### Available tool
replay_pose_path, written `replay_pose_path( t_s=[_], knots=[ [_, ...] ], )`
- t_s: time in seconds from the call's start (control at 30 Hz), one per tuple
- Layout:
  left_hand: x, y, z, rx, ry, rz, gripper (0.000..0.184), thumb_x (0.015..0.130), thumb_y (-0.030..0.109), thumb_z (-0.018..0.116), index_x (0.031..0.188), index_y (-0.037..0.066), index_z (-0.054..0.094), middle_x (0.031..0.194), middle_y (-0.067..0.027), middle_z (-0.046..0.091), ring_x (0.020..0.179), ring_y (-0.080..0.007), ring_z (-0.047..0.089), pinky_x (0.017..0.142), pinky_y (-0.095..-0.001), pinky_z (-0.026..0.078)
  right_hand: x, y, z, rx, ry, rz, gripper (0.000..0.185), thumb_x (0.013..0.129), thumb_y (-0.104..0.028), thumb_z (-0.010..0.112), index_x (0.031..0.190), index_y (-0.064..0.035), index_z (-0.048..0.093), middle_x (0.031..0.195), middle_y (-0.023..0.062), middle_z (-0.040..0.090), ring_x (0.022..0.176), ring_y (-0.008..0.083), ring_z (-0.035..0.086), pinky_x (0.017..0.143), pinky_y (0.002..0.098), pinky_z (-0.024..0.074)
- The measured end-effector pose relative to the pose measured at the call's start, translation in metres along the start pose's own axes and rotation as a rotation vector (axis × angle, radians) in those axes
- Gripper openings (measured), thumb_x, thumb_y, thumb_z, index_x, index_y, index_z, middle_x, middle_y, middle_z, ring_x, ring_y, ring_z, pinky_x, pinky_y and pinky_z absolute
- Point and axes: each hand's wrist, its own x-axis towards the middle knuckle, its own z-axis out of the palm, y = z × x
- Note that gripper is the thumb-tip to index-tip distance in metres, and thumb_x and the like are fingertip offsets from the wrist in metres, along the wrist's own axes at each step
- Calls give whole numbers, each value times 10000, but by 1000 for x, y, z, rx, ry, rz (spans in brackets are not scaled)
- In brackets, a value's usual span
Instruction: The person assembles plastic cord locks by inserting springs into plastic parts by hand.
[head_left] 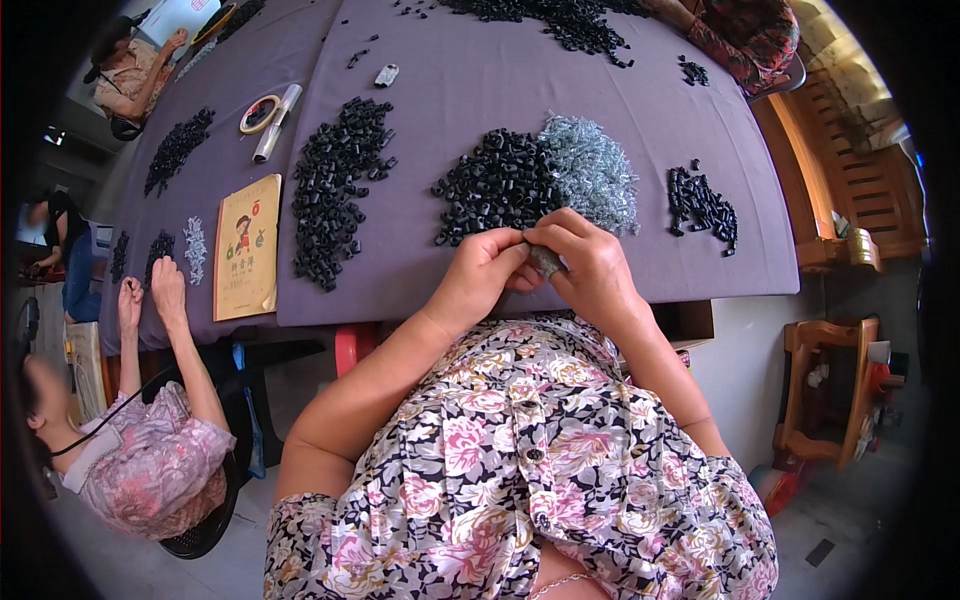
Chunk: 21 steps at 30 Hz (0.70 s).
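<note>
My left hand and my right hand meet at the table's near edge, fingertips pinched together. A small dark part, seemingly one of the black plastic pieces, shows between the fingertips, mostly covered. Below it, a grey covering or object sits at my right thumb; I cannot tell which. Just beyond my hands lies a heap of short black plastic tubes. Touching its right side is a pile of small clear plastic pieces. A smaller group of black pieces lies farther right.
A long black pile and a yellow booklet lie left on the purple cloth. Beyond are a tape roll and a plastic-wrapped roll. A co-worker's hands work at left; other people sit at the far side.
</note>
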Motion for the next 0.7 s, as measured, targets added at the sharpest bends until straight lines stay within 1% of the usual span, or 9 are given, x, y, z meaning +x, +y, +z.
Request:
replay_pose_path(
  t_s=[0.17,0.27,0.43,0.7],
  knots=[
    [0,2,0,19,47,0,234,1041,124,488,1102,-34,649,952,-54,691,799,-109,683,714,-241,583,1,-7,-5,34,-37,34,356,663,67,691,1012,-2,690,1002,131,651,889,352,676,765,410,558],
    [-1,8,2,-6,52,-22,251,1026,119,492,1139,-38,651,957,-66,684,812,-117,680,723,-246,593,1,-8,-5,69,-50,73,373,665,68,687,1031,-2,689,1020,131,655,897,350,680,781,408,560],
    [0,4,0,-24,59,-10,250,1029,122,494,1144,-35,651,963,-59,680,814,-114,677,732,-243,592,1,-4,-2,80,-50,97,397,664,74,676,1052,-5,691,1043,134,658,917,346,683,800,404,561],
    [0,0,-1,-17,39,2,230,1036,122,498,1135,-21,649,984,-46,680,809,-102,675,725,-230,575,-1,-4,-1,60,-41,68,405,653,79,679,1047,-10,705,1031,132,655,907,348,678,788,404,562]
  ],
)
